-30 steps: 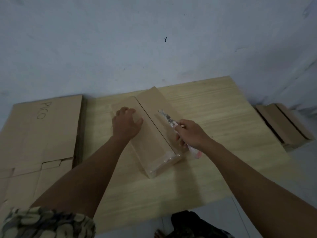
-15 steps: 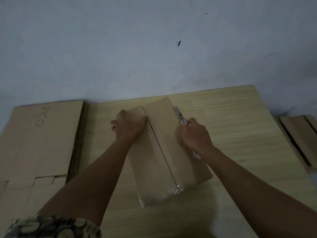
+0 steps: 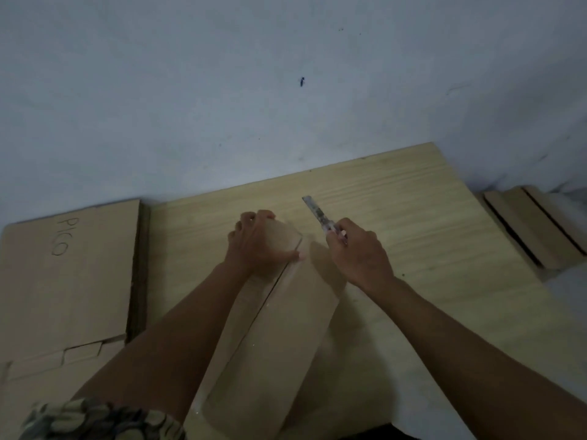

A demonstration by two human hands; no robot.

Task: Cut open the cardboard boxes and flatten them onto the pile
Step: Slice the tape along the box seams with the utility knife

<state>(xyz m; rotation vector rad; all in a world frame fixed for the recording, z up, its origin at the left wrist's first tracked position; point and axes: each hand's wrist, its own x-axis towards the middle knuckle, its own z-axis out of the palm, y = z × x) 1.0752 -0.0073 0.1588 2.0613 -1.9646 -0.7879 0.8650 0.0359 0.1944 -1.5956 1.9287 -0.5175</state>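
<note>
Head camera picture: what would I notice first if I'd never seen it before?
Probably the two hands on the long cardboard box in the middle of the wooden table. The left hand grips the box's far end, and the right hand holds a utility knife with its blade pointing away. To the left lies a flattened cardboard pile with PICO written on it.

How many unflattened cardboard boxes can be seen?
2: one box on the table under the left hand; another box right of the table. More may be hidden.
</note>
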